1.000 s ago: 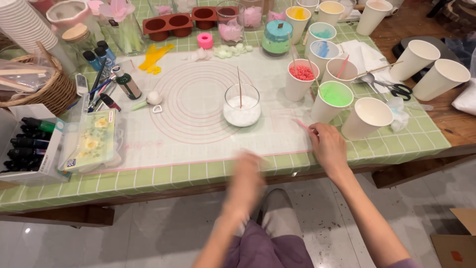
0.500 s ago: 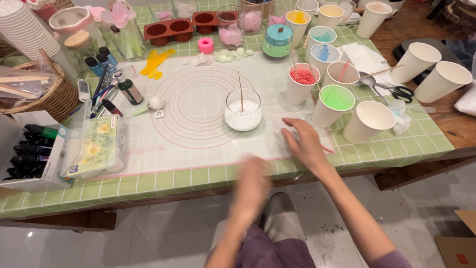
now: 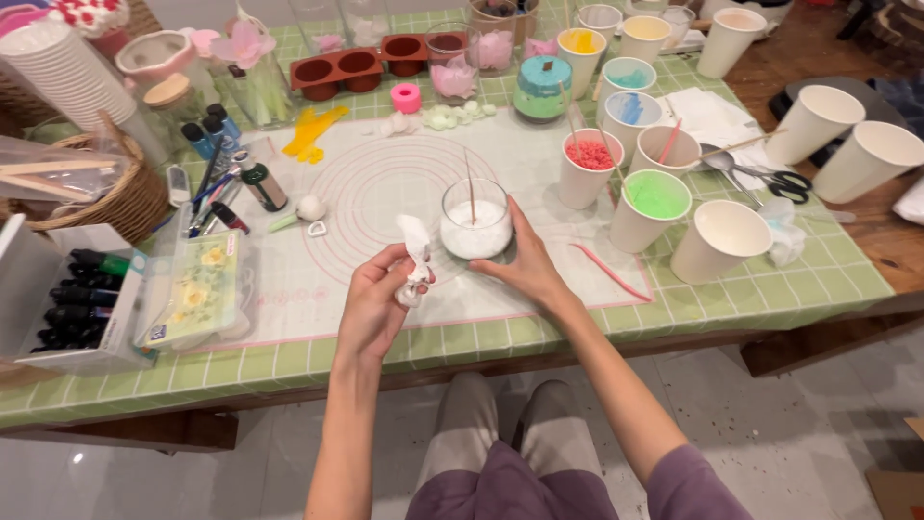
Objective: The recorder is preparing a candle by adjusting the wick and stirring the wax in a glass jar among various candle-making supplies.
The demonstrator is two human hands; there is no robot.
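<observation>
1. Left hand (image 3: 371, 308) pinched shut on a crumpled white tissue (image 3: 416, 258), held up just above the mat (image 3: 385, 183) and just left of the glass.
2. Right hand (image 3: 525, 265) wrapped around the near side of the glass jar (image 3: 474, 220), fingers closed against its wall, jar standing upright on the mat's ring markings.
3. Inside the jar: white wax or powder, with a thin wooden stick (image 3: 470, 185) rising from the middle, roughly upright.
4. Probably best: keep the jar flat on the mat and steady with the right hand while the tissue works the glass, wiping wall and rim only.
5. Worth minding: the stick; a knock from the tissue could tilt it off centre.
6. Also near: a pink stick (image 3: 608, 270) lying on the mat to the right, a paper cup of green granules (image 3: 654, 195) and one of red granules (image 3: 589, 154) just beyond; elbow room on that side is tight, so small wrist moves seem wiser than sweeping ones.
</observation>
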